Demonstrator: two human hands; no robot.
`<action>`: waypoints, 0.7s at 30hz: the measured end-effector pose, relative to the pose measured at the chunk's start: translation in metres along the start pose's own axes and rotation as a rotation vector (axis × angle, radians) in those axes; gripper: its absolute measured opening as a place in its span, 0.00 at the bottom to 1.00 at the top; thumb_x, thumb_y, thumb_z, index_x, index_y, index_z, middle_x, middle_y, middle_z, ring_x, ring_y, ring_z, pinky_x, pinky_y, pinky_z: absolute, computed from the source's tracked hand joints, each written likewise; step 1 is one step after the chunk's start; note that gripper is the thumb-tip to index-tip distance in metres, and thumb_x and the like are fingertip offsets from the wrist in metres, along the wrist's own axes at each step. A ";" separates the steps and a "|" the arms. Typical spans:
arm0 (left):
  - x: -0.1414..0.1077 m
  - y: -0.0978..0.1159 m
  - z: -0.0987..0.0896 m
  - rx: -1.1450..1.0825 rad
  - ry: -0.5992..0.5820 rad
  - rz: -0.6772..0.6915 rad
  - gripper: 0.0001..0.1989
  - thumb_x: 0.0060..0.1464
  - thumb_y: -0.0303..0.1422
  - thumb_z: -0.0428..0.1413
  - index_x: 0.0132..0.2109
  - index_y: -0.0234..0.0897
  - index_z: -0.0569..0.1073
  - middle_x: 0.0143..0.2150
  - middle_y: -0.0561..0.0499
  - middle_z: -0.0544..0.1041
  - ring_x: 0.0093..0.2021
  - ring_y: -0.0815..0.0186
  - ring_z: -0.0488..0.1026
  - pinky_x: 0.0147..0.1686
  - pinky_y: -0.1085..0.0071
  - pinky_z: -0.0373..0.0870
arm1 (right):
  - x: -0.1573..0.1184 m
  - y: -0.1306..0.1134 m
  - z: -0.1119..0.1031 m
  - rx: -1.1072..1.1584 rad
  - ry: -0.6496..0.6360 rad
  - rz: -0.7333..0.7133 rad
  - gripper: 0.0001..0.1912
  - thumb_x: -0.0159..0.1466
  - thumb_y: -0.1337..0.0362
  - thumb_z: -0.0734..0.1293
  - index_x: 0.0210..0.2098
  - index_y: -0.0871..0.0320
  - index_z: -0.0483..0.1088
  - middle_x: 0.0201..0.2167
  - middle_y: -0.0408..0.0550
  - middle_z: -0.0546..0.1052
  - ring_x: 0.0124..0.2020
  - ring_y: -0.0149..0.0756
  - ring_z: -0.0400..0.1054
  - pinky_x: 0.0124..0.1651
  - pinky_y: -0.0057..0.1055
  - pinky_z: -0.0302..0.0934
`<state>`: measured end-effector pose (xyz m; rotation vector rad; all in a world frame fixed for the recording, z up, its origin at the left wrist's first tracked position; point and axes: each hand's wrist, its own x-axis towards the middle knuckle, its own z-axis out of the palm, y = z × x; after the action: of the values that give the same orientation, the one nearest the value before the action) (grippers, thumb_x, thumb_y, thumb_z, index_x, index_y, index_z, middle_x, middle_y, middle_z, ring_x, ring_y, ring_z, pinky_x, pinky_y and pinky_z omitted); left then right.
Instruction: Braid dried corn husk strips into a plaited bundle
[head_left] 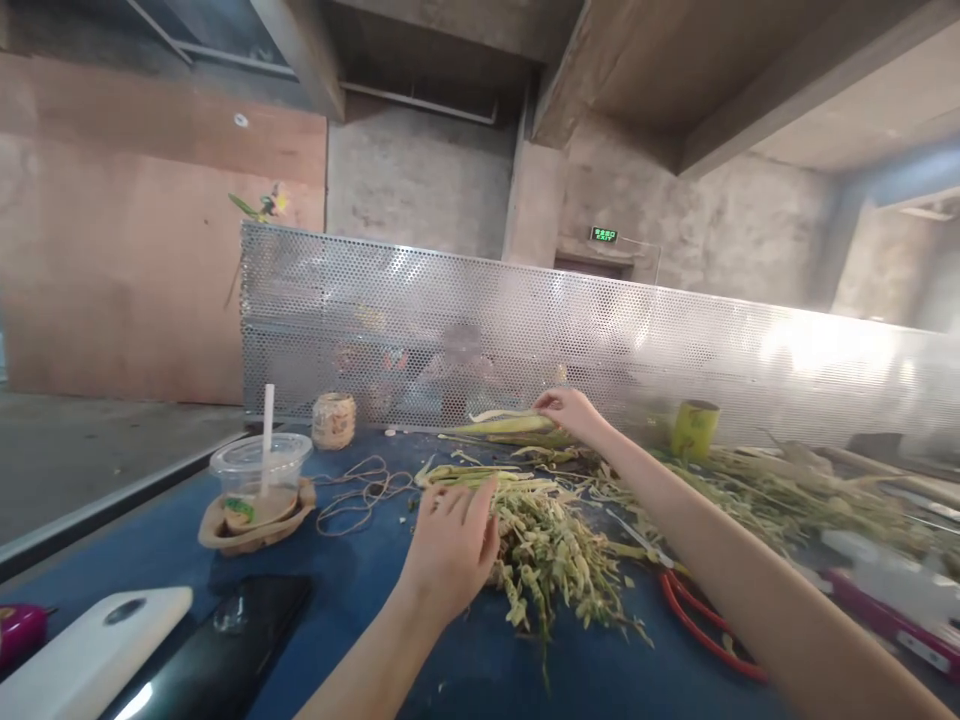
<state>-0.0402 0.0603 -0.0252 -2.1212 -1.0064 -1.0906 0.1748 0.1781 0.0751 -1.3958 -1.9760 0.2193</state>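
A bunch of dried plant stalks with small pale-green pods (555, 560) lies on the blue table. My left hand (454, 535) rests over the stem end of that bunch, fingers outstretched and slightly apart. Farther back, my right hand (571, 412) pinches the end of a long pale-green dried leaf (510, 424), which points to the left above other dry leaves. Red-handled scissors (709, 625) lie beside my right forearm, which partly hides them. Left of the bunch, thin twine (367, 495) is loosely looped on the table.
A perforated metal screen (480, 310) borders the table's back. At left stand a twine spool (334, 420) and a lidded plastic cup (259, 480) in a cardboard holder. Near the front lie white (105, 650) and black (225, 650) phones. More dried stalks (795, 500) and a green-yellow roll (695, 428) are right.
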 end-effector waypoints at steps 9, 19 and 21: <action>0.008 0.000 -0.011 0.251 0.249 0.101 0.17 0.54 0.24 0.50 0.51 0.36 0.66 0.44 0.45 0.77 0.45 0.59 0.71 0.45 0.62 0.55 | -0.067 -0.043 -0.001 0.253 -0.246 0.165 0.06 0.53 0.69 0.65 0.30 0.62 0.72 0.23 0.43 0.73 0.18 0.23 0.62 0.20 0.20 0.61; 0.007 -0.016 -0.011 -0.090 -0.006 -0.148 0.14 0.56 0.31 0.46 0.45 0.36 0.72 0.36 0.46 0.79 0.36 0.60 0.73 0.36 0.66 0.59 | -0.054 -0.026 0.004 0.247 -0.131 0.322 0.08 0.54 0.66 0.65 0.33 0.60 0.73 0.28 0.47 0.75 0.29 0.31 0.68 0.28 0.23 0.61; 0.009 -0.014 -0.011 -0.336 -0.114 -0.357 0.15 0.55 0.35 0.47 0.46 0.37 0.72 0.38 0.46 0.78 0.35 0.60 0.73 0.35 0.67 0.61 | -0.042 -0.023 0.008 0.188 0.002 0.330 0.09 0.56 0.65 0.63 0.33 0.61 0.73 0.30 0.50 0.75 0.34 0.36 0.69 0.34 0.28 0.61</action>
<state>-0.0533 0.0637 -0.0103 -2.3448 -1.3765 -1.4037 0.1597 0.1338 0.0617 -1.5875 -1.6654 0.5384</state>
